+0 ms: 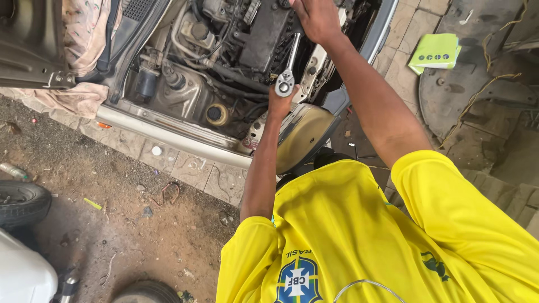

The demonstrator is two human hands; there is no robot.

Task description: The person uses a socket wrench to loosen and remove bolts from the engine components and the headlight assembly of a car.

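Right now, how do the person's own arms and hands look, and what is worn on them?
Both arms are bare below short, loose, bright yellow sleeves of a jersey. The left hand and the right hand wear no gloves. No watch, ring or bracelet is visible.

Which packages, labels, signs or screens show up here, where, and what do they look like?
Green packet: on the paving at upper right, beside the car's front; flat, rectangular, light green with a row of dark round marks.
Plastic bottle: on the dirt at the left edge, lying down; small, clear, label too small to tell.
No signs or screens in view.
Both hands are on a ratchet over the engine.
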